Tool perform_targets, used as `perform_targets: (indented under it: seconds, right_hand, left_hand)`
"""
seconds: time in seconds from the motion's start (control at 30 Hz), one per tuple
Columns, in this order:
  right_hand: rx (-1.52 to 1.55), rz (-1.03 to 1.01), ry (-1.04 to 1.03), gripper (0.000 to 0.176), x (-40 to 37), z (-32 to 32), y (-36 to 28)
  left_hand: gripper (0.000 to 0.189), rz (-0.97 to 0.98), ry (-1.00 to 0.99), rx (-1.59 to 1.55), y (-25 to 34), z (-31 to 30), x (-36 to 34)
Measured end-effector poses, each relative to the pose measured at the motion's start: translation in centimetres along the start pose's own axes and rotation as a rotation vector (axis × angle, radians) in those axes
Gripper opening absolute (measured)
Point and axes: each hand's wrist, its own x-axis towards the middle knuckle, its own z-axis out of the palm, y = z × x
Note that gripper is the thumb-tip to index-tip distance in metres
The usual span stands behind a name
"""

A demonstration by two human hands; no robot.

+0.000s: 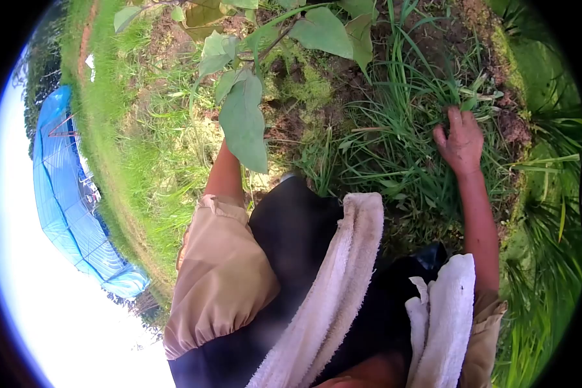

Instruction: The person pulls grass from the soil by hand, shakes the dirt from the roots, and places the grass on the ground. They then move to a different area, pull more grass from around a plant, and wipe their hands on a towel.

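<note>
My right hand reaches down onto the long green grass growing on the soil. Its thumb is spread from the fingers, whose tips touch the blades next to some uprooted-looking weeds. I see nothing held in it. A broad green leaf of a leafy plant covers my left hand. Only the left forearm shows below that leaf, so its fingers and anything in them are hidden.
More broad leaves of the plant hang at the top. Tall green blades grow beyond the bed's right edge. A blue-covered structure stands off to the left. A white towel hangs down my front.
</note>
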Motion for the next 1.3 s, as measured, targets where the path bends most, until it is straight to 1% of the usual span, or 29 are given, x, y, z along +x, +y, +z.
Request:
perform_targets:
  seconds: [0.1, 0.2, 0.27, 0.33, 0.37, 0.4, 0.43, 0.47, 0.53, 0.57, 0.63, 0.7, 0.73, 0.83, 0.87, 0.97, 1.07, 1.1, 1.17, 1.2, 1.23, 1.27, 1.3]
  right_hand:
    - [0.008, 0.006, -0.029, 0.036, 0.1, -0.1, 0.1]
    - [-0.033, 0.013, -0.041, 0.037, -0.1, 0.0, -0.1]
    - [-0.066, 0.007, -0.039, 0.039, 0.1, 0.6, 0.1]
    - [-0.12, 0.002, -0.045, 0.04, 0.4, 0.8, 0.5]
    - [-0.127, 0.01, -0.044, 0.04, 0.1, 1.1, 0.0]
    - [-0.133, 0.014, -0.07, 0.039, 0.0, 1.4, 0.3]
    - [-0.127, -0.016, -0.043, 0.039, 0.6, 1.1, 0.3]
    - [-0.121, -0.031, -0.026, 0.038, 0.6, 0.7, 0.2]
    - [-0.1, -0.037, -0.004, 0.036, 0.2, 0.9, 0.1]
    - [-0.106, -0.035, -0.014, 0.035, -0.1, 1.2, 0.0]
    - [-0.13, -0.029, -0.015, 0.034, 0.0, 1.2, 0.3]
    - [-0.072, -0.04, -0.013, 0.034, 0.4, 1.0, 0.0]
    - [-0.054, -0.029, -0.022, 0.034, 0.1, 0.9, 0.0]
    - [-0.048, -0.046, 0.024, 0.034, 0.4, 0.3, 0.1]
    - [-0.045, -0.035, 0.011, 0.034, 0.2, 0.2, 0.2]
    - [-0.019, -0.022, -0.013, 0.036, 0.0, 0.1, 0.2]
    - [0.003, -0.01, 0.022, 0.034, 0.0, 0.2, 0.4]
    - [0.017, -0.031, 0.056, 0.034, 0.2, -0.3, 0.2]
    - [0.036, 0.004, -0.002, 0.034, 0.2, -0.6, 0.1]
    - [0.038, 0.0, 0.023, 0.034, 0.1, -0.7, 0.2]
    - [0.049, -0.009, 0.047, 0.035, 0.1, -0.6, 0.0]
    - [0.057, -0.024, 0.079, 0.035, 0.2, -0.5, 0.0]
    - [0.047, -0.013, 0.062, 0.036, 0.2, -0.5, 0.0]
  left_hand:
    - [0.04, -0.032, 0.044, -0.111, -0.5, 0.8, -1.6]
    - [0.041, -0.071, 0.086, -0.244, 0.0, 1.5, -3.2]
    - [0.042, -0.085, 0.085, -0.374, 1.4, 2.3, -5.6]
    - [0.042, -0.09, -0.012, -0.489, 4.0, 4.4, -10.2]
    - [0.043, -0.083, -0.115, -0.495, 5.3, 5.4, -13.8]
    - [0.043, -0.087, -0.189, -0.508, 6.3, 6.7, -15.9]
    - [0.043, -0.092, -0.273, -0.531, 7.1, 7.4, -17.2]
    - [0.044, -0.103, -0.345, -0.545, 7.2, 6.9, -17.2]
    - [0.044, -0.135, -0.457, -0.525, 5.8, 5.5, -14.6]
    - [0.046, -0.063, -0.448, -0.484, 4.1, 3.6, -13.5]
    - [0.043, -0.043, -0.323, -0.367, 2.4, -0.6, -13.0]
    - [0.039, 0.174, 0.113, -0.217, -0.8, 0.9, -11.9]
    - [0.039, 0.148, 0.154, -0.179, -2.1, 1.3, -11.3]
    - [0.038, -0.032, 0.105, -0.226, -4.7, 2.7, -10.1]
    - [0.038, -0.07, 0.089, -0.246, -5.0, 3.1, -9.8]
    - [0.037, -0.13, 0.076, -0.346, -5.7, 4.1, -9.3]
    - [0.036, -0.174, 0.073, -0.504, -5.5, 5.5, -10.6]
    - [0.036, -0.191, 0.06, -0.589, -4.8, 6.0, -11.2]
    - [0.036, -0.241, -0.007, -0.738, -3.2, 5.7, -12.6]
    - [0.034, -0.303, -0.07, -0.828, -2.3, 5.0, -13.4]
    - [0.033, -0.282, -0.172, -0.737, 0.9, 2.8, -14.6]
    - [0.032, -0.256, -0.264, -0.65, 5.4, 0.3, -16.1]
    - [0.032, -0.242, -0.349, -0.559, 8.2, -1.3, -17.4]
